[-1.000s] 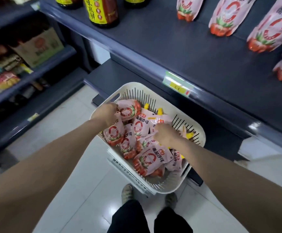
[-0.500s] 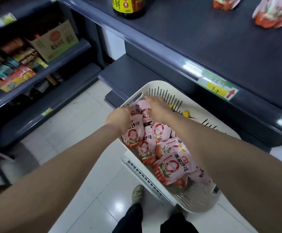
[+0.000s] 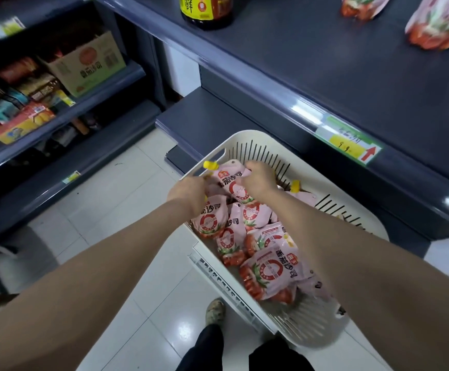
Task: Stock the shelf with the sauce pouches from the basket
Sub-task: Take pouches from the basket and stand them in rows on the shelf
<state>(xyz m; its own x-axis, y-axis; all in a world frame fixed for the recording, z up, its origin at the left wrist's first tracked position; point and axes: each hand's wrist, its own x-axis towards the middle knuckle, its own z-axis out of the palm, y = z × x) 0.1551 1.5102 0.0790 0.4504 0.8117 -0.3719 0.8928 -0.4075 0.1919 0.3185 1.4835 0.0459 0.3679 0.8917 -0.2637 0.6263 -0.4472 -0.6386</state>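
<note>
A cream slotted basket [image 3: 255, 141] sits on the floor against the shelf base, holding several pink sauce pouches [image 3: 268, 271] with yellow caps. My left hand [image 3: 188, 194] grips a pink pouch [image 3: 210, 218] that hangs below the fist at the basket's left rim. My right hand [image 3: 260, 178] is closed on the top of another pouch [image 3: 228, 179] with a yellow cap, raised a little near the basket's far end. Two pink pouches [image 3: 440, 25] stand on the dark shelf [image 3: 352, 65] at the top right.
A dark sauce bottle [image 3: 207, 9] stands at the shelf's back. A yellow price tag [image 3: 349, 141] sits on the shelf's front edge above the basket. Left shelves hold a cardboard box [image 3: 89, 64] and packaged goods. My feet [image 3: 215, 310] stand on white floor tiles.
My right hand moved from the basket's middle to its far end and closed on a pouch, lifting it. The left hand kept its pouch. The camera tilted down and left.
</note>
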